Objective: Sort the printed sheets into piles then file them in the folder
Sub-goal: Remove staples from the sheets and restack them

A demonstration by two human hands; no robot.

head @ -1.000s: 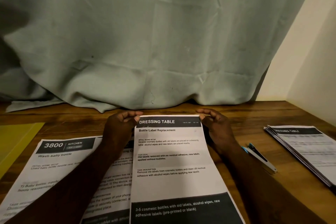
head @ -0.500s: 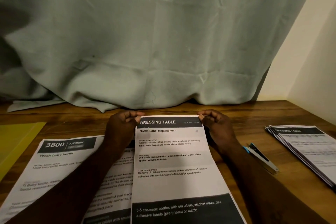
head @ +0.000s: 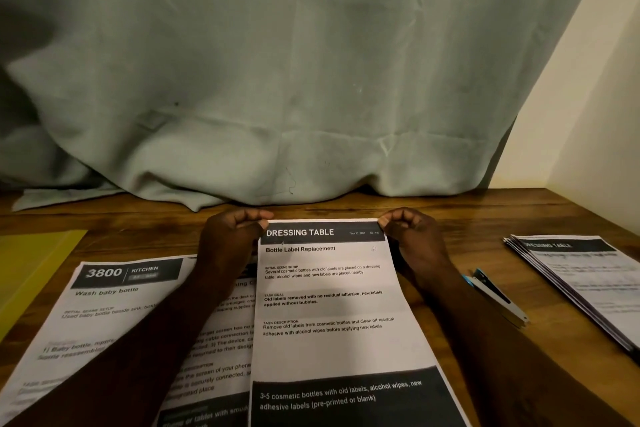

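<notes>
**Mid-sort, one Dressing Table sheet (head: 329,305) in hand**

The left hand (head: 232,239) and right hand (head: 412,239) each pinch a top corner of the Dressing Table sheet, lower centre of frame. Looks like sorting, not filing yet. I'd guess it needs carrying to the matching pile (head: 588,281) at the right edge; yellow folder (head: 31,263) sits at far left

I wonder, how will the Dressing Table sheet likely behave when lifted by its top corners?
Probably floppy: the Dressing Table sheet looks thin and bowed. Likely light, since the left hand and right hand merely pinch its corners.
</notes>
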